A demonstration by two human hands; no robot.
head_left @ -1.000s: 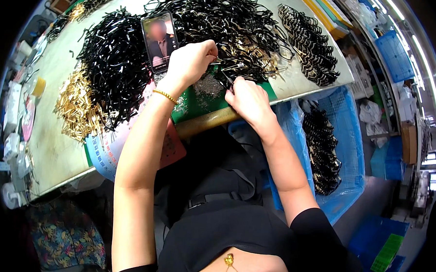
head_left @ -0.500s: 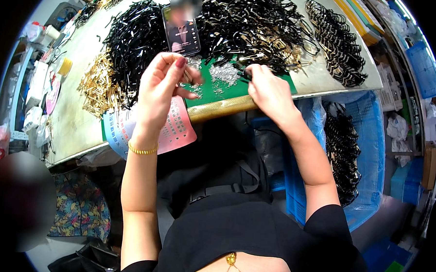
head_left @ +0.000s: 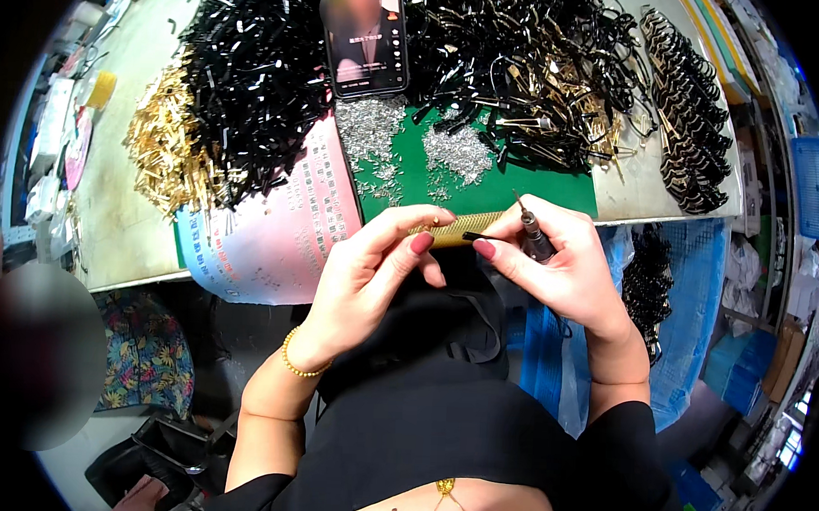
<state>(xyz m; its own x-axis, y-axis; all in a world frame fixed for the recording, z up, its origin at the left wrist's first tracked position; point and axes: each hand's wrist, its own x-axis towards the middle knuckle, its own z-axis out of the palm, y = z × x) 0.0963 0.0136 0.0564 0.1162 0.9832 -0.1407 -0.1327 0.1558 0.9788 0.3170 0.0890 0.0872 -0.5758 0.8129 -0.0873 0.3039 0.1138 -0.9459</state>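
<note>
Pale worktable (head_left: 127, 234) w/ green cutting mat (head_left: 513, 194) at its near edge, pink-and-blue printed paper sheet (head_left: 273, 240) hanging over the edge left of it. On top: big heap of black plastic strips (head_left: 253, 75), pile of gold metal strips (head_left: 163, 149) to its left, tangle of black-and-gold eyeglass frames (head_left: 546, 70), row of dark frames (head_left: 685, 112) far right, small silver screws (head_left: 455, 152) scattered on the mat, black smartphone (head_left: 364, 34) propped upright behind. Blue plastic crate (head_left: 700, 296) beside the table on the right, shelves beyond.

Left hand (head_left: 367, 276) pinches a thin gold metal temple piece (head_left: 452, 228) at fingertips, just in front of the table edge. Right hand (head_left: 555, 266) pinches its black tip and grips a small dark screwdriver (head_left: 531, 232), tip up.

Vs 0.5 s ago: both hands pulled back off the mat toward the body, now close together on the piece; view shifted, phone more central.
</note>
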